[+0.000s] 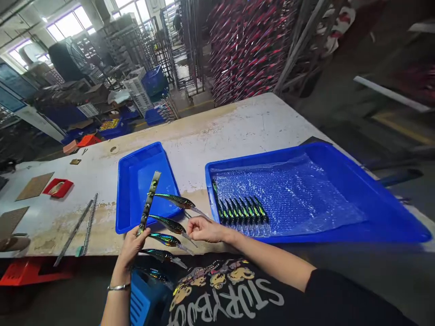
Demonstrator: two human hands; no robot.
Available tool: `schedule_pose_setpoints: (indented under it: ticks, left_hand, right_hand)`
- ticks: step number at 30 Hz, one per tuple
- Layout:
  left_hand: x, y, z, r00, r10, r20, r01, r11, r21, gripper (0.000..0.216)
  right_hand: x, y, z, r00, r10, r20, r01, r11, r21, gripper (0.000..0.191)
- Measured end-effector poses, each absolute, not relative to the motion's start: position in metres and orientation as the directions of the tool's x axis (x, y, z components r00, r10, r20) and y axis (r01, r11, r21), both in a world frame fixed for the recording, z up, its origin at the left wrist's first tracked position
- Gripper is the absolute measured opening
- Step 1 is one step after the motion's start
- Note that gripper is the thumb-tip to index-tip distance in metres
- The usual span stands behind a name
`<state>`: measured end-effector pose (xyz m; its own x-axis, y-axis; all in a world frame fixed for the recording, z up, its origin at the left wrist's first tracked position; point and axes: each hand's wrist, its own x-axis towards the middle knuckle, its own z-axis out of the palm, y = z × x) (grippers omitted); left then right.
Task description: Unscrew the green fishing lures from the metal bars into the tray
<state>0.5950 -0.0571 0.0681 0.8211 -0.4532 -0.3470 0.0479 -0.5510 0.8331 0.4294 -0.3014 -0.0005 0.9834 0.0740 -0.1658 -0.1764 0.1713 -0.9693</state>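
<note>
Nearest, left hand (133, 244) closed round a metal strip (148, 203) carrying iridescent fishing lures (169, 223); right hand (205, 229) pinching one lure's tail, fingers partly curled. Beyond, on the pale bench (238, 127): large blue tray (356, 190) with lined-up lures, small blue tray (136, 176).

The fishing lures (169, 223) have a glossy, iridescent green-blue finish with clear plastic lips, and they hang on a mottled, metallic-looking strip (148, 203). The 2 blue trays, the small tray (136, 181) and the large tray (353, 181), are smooth, shiny plastic. Clear bubble wrap (299, 190) lines the large tray, glinting. The worktop (238, 127) is matt white, scuffed and stained brown. A polished metal bangle (118, 286) circles the left wrist.
</note>
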Motion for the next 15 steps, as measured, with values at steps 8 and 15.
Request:
schedule_pose_setpoints:
  ticks: [8, 15]
  left_hand:
    - [0.632, -0.077, 0.064, 0.812, -0.471, -0.346, 0.094, -0.478, 0.873, 0.057]
    - [0.635, -0.09, 0.054, 0.845, -0.423, -0.328, 0.158, -0.39, 0.907, 0.06]
  right_hand:
    - [0.443, -0.305, 0.005, 0.947, -0.261, -0.186, -0.055, 0.44, -0.896, 0.016]
    - [0.444, -0.339, -0.012, 0.949, -0.081, -0.305, -0.126, 0.789, -0.602, 0.024]
